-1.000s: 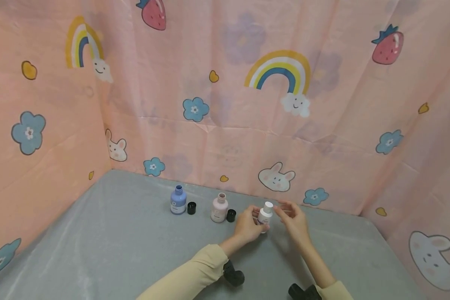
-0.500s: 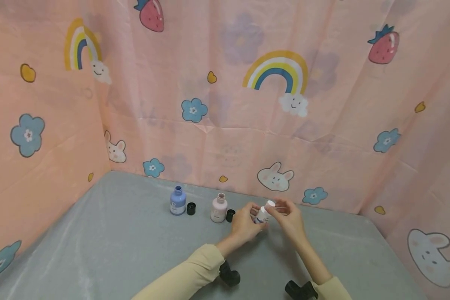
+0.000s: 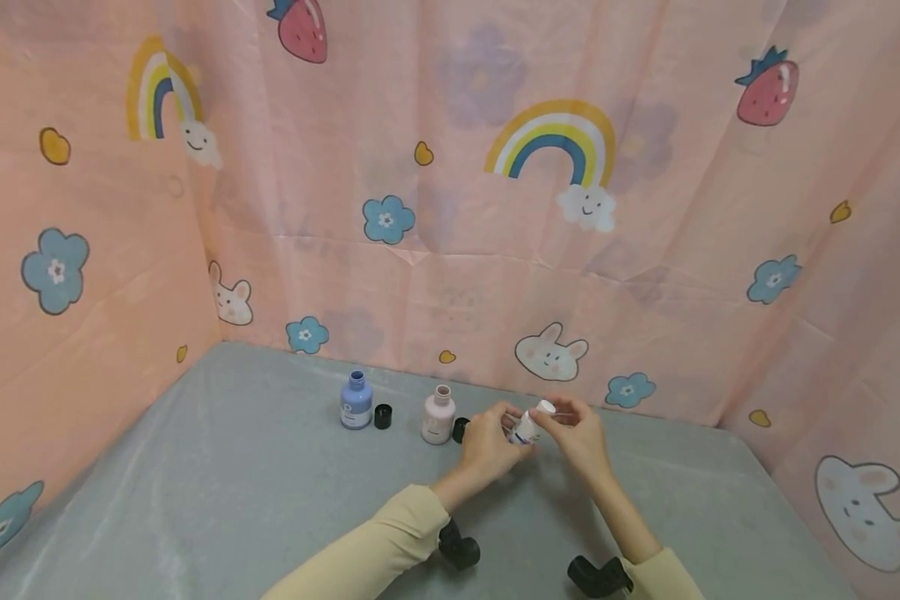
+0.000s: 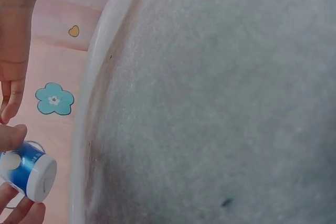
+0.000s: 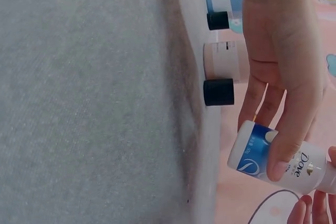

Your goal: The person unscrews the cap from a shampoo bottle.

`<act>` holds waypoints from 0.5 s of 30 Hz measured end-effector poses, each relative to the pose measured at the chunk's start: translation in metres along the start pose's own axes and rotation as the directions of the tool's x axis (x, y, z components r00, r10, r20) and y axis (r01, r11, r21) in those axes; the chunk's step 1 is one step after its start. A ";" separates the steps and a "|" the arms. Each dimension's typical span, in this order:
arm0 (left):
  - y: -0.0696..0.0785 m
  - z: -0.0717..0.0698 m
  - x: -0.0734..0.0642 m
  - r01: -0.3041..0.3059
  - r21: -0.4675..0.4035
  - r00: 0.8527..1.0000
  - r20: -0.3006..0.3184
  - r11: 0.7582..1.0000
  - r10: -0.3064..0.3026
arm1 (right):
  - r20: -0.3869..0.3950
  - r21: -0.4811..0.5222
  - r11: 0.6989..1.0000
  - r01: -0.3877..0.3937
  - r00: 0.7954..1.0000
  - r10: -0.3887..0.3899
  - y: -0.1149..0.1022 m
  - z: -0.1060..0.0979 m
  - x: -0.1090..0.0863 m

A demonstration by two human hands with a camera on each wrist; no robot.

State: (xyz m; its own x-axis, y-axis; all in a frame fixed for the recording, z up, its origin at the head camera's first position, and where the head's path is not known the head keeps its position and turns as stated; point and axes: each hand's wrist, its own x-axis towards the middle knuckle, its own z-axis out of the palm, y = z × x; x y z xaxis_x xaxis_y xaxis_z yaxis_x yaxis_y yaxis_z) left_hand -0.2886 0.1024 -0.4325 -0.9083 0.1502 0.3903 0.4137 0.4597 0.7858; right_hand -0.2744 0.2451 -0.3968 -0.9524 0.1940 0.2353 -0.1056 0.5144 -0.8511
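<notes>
A small white bottle with a blue-bottomed label (image 3: 527,428), marked Dove, is tilted above the table between the two hands. My left hand (image 3: 487,442) grips its body, the thumb across the label in the right wrist view. My right hand (image 3: 581,433) pinches the white cap (image 3: 546,407) at the bottle's top. Whether the cap is still seated on the neck cannot be told. Seen from the left wrist, the white bottle base (image 4: 43,178) faces the camera.
Left of the hands stand an uncapped pink bottle (image 3: 438,418) and an uncapped blue bottle (image 3: 356,406). Black caps (image 3: 383,417) lie beside them, one partly behind the left hand. The grey-covered table (image 3: 270,500) meets a pink patterned curtain (image 3: 450,292) at its back edge.
My right hand came in from the right and took hold of the white cap. The bottle has tipped to the right, and the cap's top has shifted slightly rightward.
</notes>
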 end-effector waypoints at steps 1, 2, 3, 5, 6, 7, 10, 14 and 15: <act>0.000 0.000 0.000 -0.004 0.009 1.000 -0.009 1.000 0.004 | 0.000 0.000 1.000 -0.003 1.000 0.003 0.000 0.000 0.000; 0.000 0.000 0.001 -0.010 0.017 1.000 -0.018 1.000 0.011 | -0.001 -0.002 1.000 -0.007 1.000 0.007 -0.001 0.000 0.001; 0.000 0.000 0.001 -0.018 0.026 0.999 -0.028 1.000 0.018 | -0.003 -0.005 1.000 -0.009 1.000 0.009 -0.001 0.000 0.001; 0.001 0.000 0.002 -0.033 0.041 0.998 -0.046 0.999 0.035 | -0.008 -0.005 1.000 -0.014 1.000 0.014 -0.002 0.000 0.001; 0.001 0.000 0.002 -0.040 0.047 0.998 -0.052 0.998 0.043 | -0.012 -0.004 1.000 -0.013 1.000 0.013 -0.002 0.000 0.001; 0.001 0.000 0.002 -0.049 0.049 0.997 -0.058 0.998 0.052 | -0.018 0.002 1.000 -0.011 1.000 0.011 -0.002 0.000 0.002; 0.001 0.000 0.002 -0.077 0.052 0.994 -0.070 0.996 0.081 | -0.041 0.034 0.999 0.023 0.999 -0.022 0.001 0.000 0.002; 0.000 0.000 0.000 -0.099 0.055 0.990 -0.091 0.994 0.104 | -0.070 0.105 0.987 0.120 0.991 -0.113 0.021 0.003 0.008; 0.000 0.000 0.000 -0.102 0.054 0.990 -0.096 0.993 0.107 | -0.072 0.104 0.985 0.137 0.989 -0.129 0.027 0.004 0.010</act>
State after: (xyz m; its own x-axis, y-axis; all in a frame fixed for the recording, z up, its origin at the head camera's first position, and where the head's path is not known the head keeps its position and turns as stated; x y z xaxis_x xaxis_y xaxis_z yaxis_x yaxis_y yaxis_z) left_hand -0.2885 0.1024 -0.4320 -0.8490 0.1138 0.5160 0.5000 0.4888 0.7149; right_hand -0.2882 0.2575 -0.4191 -0.9074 0.1857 0.3769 -0.2638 0.4465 -0.8550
